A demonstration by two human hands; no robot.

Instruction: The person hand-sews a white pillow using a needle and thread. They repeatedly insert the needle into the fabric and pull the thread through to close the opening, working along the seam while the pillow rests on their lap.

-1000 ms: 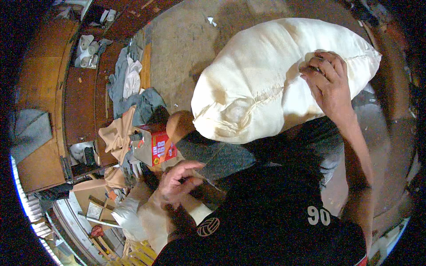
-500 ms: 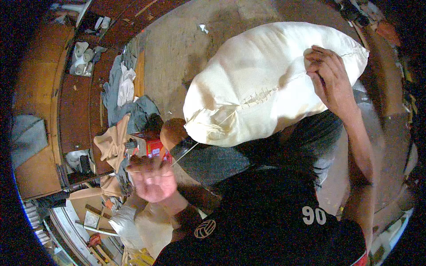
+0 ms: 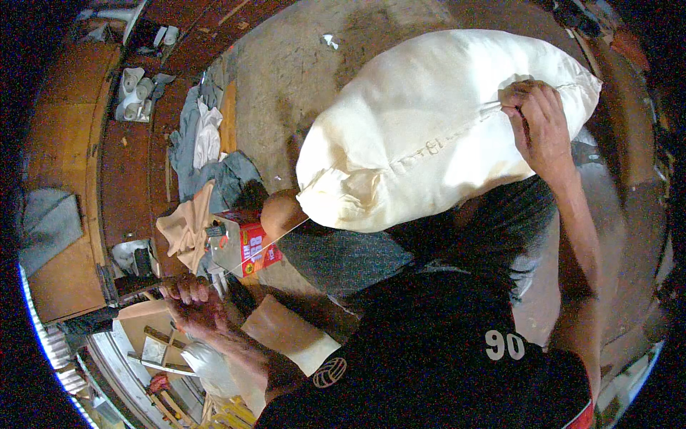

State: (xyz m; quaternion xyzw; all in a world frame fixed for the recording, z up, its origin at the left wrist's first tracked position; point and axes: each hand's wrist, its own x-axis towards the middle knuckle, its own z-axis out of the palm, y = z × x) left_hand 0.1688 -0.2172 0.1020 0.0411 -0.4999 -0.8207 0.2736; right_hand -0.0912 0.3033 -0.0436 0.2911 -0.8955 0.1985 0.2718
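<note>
Your right hand [image 3: 543, 132] pinches the cream pillow's [image 3: 429, 129] seam; well left of the pillow, your left hand [image 3: 191, 304] grips taut thread [image 3: 266, 247].

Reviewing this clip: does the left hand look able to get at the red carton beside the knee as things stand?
Probably yes: the left hand sits just below the red carton with nothing between them, though its fingers are closed, seemingly pulling a thread.

My left hand [image 3: 191, 304] has swung out from in front of my chest to the lower left, beyond the red carton [image 3: 246, 247], and closed into a fist, drawing a thread [image 3: 268, 247] taut from the cream pillow [image 3: 436, 136]. My right hand [image 3: 539, 129] has slid up along the pillow's stitched seam [image 3: 436, 146] towards its far corner, and the pillow itself has tilted, bringing more of that seam into sight
</note>
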